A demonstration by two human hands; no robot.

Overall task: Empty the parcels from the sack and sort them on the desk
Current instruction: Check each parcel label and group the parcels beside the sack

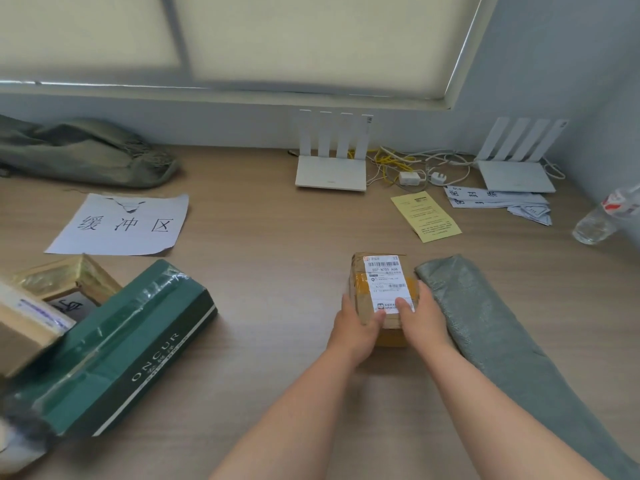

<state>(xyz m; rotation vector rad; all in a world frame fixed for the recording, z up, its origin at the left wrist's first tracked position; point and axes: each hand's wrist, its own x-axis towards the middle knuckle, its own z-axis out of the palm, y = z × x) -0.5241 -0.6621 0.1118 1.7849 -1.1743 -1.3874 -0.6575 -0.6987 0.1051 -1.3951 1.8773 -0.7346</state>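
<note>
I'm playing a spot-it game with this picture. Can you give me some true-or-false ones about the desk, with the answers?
1. The left hand and right hand both hold the small brown parcel. True.
2. The green box lies to the right of the parcel. False: it lies to the left.
3. Two white routers stand at the back of the desk. True.
4. The yellow leaflet lies on top of the parcel. False: it lies flat on the desk, behind the parcel and apart from it.
5. A folded grey-green sack lies just beside the right hand. True.
</note>
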